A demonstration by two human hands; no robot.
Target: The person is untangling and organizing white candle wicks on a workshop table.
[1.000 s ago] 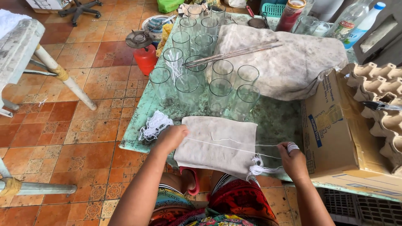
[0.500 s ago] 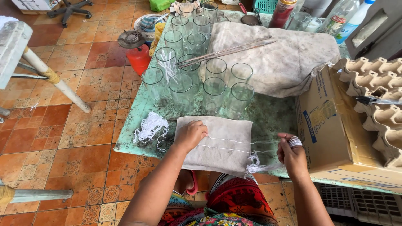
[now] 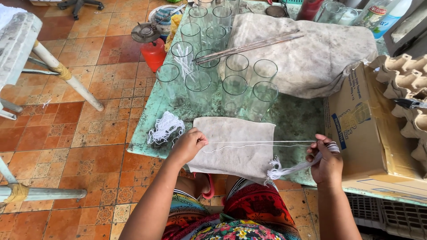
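The scene is lit evenly by soft, bright daylight, and no single source can be made out. Only faint, short shadows are cast on the green tabletop beneath the drinking glasses, on whose rims small highlights are seen. The centre is rendered sharply. Towards the edges, straight lines are bent by wide-angle distortion, and the tiled floor is stretched.

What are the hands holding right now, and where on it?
White string, stretched taut between them: left hand pinches one end, right hand grips the other, with loops around its fingers.
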